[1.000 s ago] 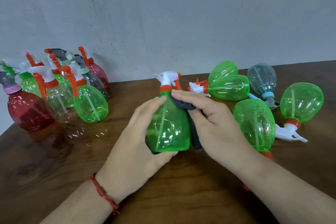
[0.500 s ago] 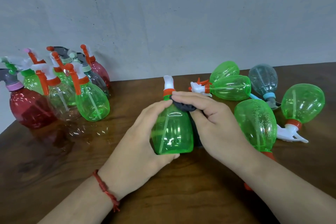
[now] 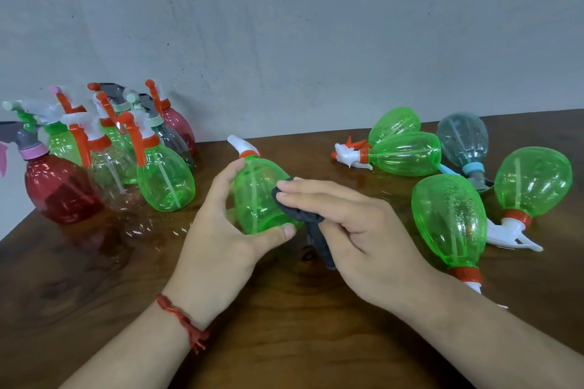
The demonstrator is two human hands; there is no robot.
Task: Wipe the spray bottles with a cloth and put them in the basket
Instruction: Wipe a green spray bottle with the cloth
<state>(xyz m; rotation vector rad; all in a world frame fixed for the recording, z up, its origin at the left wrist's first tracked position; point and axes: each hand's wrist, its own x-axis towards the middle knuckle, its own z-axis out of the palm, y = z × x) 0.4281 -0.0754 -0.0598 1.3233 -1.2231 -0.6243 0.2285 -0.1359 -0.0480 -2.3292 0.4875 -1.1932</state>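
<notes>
The green spray bottle (image 3: pixel 256 196) has tipped toward the upper left, and the right hand (image 3: pixel 357 240) has slid from its neck down its side. At mid-frame, above the desk (image 3: pixel 284 325), the left hand (image 3: pixel 218 230) grips the bottle's base, while the right hand clasps the dark cloth (image 3: pixel 303 218) against it. Farther right lie fallen bottles (image 3: pixel 448 221). At far left an upright cluster (image 3: pixel 164 180) stands by the wall (image 3: pixel 316 41).

A: Left hand (image 3: pixel 218 230)?
B: It curls round the green bottle (image 3: pixel 256 199), thumb at its base.
A: Right hand (image 3: pixel 357 230)?
B: At the bottle's right side, fingers outstretched, thumb pinching the dark cloth (image 3: pixel 297 211).
</notes>
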